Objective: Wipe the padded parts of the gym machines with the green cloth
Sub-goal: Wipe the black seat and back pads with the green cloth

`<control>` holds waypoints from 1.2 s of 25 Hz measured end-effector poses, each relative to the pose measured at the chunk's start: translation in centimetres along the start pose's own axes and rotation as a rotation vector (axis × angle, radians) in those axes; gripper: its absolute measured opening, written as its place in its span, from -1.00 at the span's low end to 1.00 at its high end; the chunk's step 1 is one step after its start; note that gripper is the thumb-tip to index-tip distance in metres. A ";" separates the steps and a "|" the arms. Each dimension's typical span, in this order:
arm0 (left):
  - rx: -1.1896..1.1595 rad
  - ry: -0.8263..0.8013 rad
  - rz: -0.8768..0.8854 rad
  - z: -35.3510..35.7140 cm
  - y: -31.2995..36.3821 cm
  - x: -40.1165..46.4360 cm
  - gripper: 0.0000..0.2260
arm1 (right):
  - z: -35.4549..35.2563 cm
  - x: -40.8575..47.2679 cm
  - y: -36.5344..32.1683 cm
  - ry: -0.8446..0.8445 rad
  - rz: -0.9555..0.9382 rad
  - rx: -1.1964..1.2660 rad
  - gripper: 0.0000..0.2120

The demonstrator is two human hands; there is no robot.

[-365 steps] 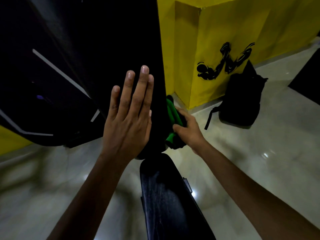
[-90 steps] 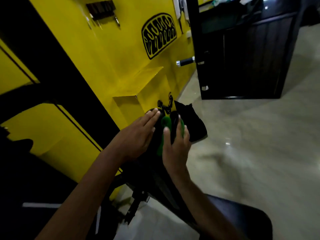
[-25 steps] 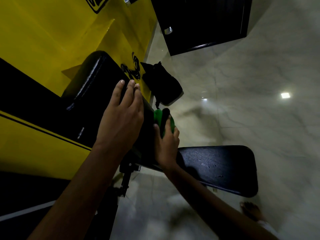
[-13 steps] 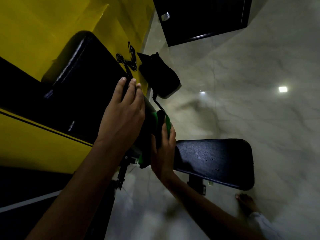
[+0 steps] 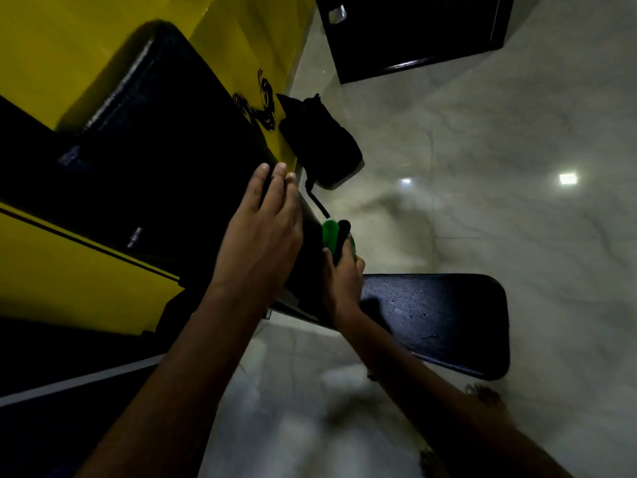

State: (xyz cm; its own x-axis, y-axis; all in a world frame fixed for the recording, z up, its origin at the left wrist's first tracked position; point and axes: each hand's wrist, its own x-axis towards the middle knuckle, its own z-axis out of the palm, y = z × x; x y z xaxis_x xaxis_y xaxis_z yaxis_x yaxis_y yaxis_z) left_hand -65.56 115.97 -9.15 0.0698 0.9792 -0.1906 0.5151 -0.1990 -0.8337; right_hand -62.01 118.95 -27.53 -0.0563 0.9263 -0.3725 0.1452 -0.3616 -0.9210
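We brace the backrest pad (image 5: 165, 146) with our left hand (image 5: 262, 236), fingers flat. Our right hand (image 5: 343, 282) grips the green cloth (image 5: 330, 232) against the pad's right edge; we should press firmly and follow that edge along.

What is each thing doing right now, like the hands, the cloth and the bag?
left hand: flat on the back pad, fingers straight.
right hand: holds the green cloth against the pad's edge.
green cloth: bunched, pressed to the pad.
back pad: tilted up.
seat pad: lying flat, speckled with marks.
black bag: on the floor by the yellow wall, strap trailing.
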 end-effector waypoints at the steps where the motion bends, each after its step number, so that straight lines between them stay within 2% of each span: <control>1: 0.008 -0.005 0.002 0.1 0.3 0.1 -0.46 | 0.1 -0.5 -0.4 0.006 -0.079 0.012 -0.43; 3: 0.024 0.000 0.007 0.4 0.8 0.3 -0.46 | 0.9 -2.5 0.4 0.023 -0.308 0.053 -0.40; 4: 0.029 0.003 0.011 0.5 1.0 0.3 -0.46 | 1.1 -2.8 1.4 0.017 -0.331 0.067 -0.39; 5: 0.033 0.000 0.015 0.7 1.3 0.4 -0.46 | 0.8 -2.1 2.2 0.004 -0.277 0.056 -0.39; 7: 0.054 -0.005 0.020 1.0 1.7 0.4 -0.46 | 0.1 1.1 2.9 -0.032 0.029 0.011 -0.45; 8: 0.064 -0.004 0.024 1.2 1.9 0.4 -0.46 | -0.1 2.1 2.3 -0.050 0.111 -0.003 -0.48; 9: 0.068 -0.002 0.030 1.4 2.1 0.5 -0.46 | -0.2 2.2 1.7 -0.039 0.070 -0.002 -0.48; 12: 0.064 0.002 0.038 1.8 2.5 0.8 -0.44 | 0.9 -0.5 2.4 0.031 -0.319 0.014 -0.45; 13: 0.066 -0.001 0.042 2.0 2.9 0.9 -0.45 | 0.9 -0.4 3.5 0.016 -0.328 0.019 -0.45; 14: 0.077 -0.005 0.046 2.3 3.2 1.0 -0.45 | 0.7 0.9 4.4 -0.012 -0.237 0.001 -0.47; 16: 0.103 -0.006 0.046 2.8 3.8 1.2 -0.46 | 0.4 4.1 5.3 -0.048 0.074 0.016 -0.51; 17: 0.107 0.000 0.047 3.1 4.2 1.4 -0.46 | 0.2 4.5 5.0 -0.047 0.077 0.027 -0.52; 20: 0.099 0.007 0.050 3.7 5.1 1.8 -0.45 | 1.2 1.5 5.5 0.028 -0.295 0.039 -0.45; 21: 0.099 -0.001 0.056 3.8 5.5 1.9 -0.45 | 1.4 1.1 6.5 0.021 -0.303 0.052 -0.41; 22: 0.105 -0.009 0.058 4.0 5.8 2.0 -0.45 | 1.4 1.9 7.3 -0.001 -0.228 0.054 -0.39; 24: 0.124 -0.016 0.056 4.3 6.2 2.1 -0.46 | 1.3 5.0 7.9 -0.033 0.118 0.060 -0.46; 25: 0.123 -0.014 0.060 4.3 6.4 2.1 -0.47 | 1.3 5.5 7.7 -0.044 0.168 0.047 -0.50; 26: 0.118 -0.017 0.061 4.4 6.7 2.3 -0.47 | 1.0 5.0 7.3 -0.041 0.100 0.042 -0.50; 28: 0.104 -0.023 0.057 4.4 6.8 2.3 -0.46 | 1.1 1.3 7.2 -0.009 -0.204 0.048 -0.44; 30: 0.104 -0.022 0.061 4.5 7.0 2.4 -0.46 | 1.4 -1.0 8.8 -0.011 -0.276 0.072 -0.40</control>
State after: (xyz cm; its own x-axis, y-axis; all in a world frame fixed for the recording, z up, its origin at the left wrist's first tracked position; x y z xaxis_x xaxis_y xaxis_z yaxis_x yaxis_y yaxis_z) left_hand -65.60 116.78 -17.79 0.0794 0.9641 -0.2532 0.4191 -0.2628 -0.8691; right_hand -62.06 114.75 -35.42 -0.0944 0.9898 -0.1071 0.0527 -0.1025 -0.9933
